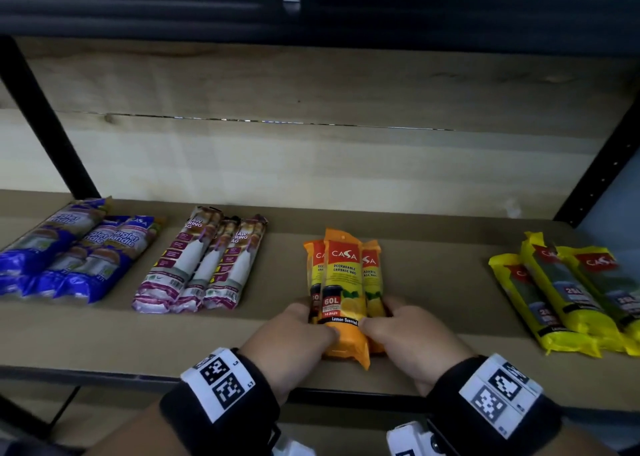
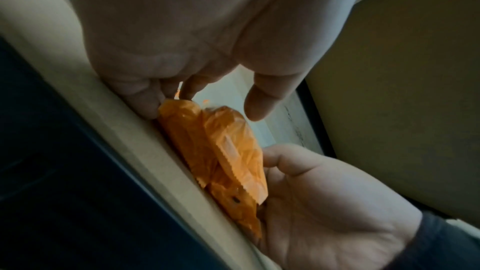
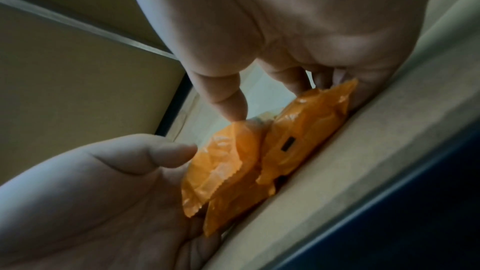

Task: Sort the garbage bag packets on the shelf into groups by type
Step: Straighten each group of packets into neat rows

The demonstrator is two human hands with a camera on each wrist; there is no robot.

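Three orange "Casa" garbage bag packets [image 1: 343, 275] lie side by side at the middle of the wooden shelf [image 1: 433, 272], the centre one on top of the other two. My left hand [image 1: 311, 320] cups their near left side and my right hand [image 1: 384, 317] their near right side, with both thumbs by the top packet. In the left wrist view, the curled fingers of my left hand [image 2: 207, 100] touch the orange packets [image 2: 223, 151]. In the right wrist view, my right hand [image 3: 272, 100] has its thumb on the orange packets [image 3: 298, 130].
On the same shelf lie a group of blue packets [image 1: 69, 258] at far left, purple-and-white packets [image 1: 204, 265] beside them, and yellow packets [image 1: 571, 296] at far right. Black uprights [image 1: 45, 119] frame the shelf. A wooden back panel stands behind.
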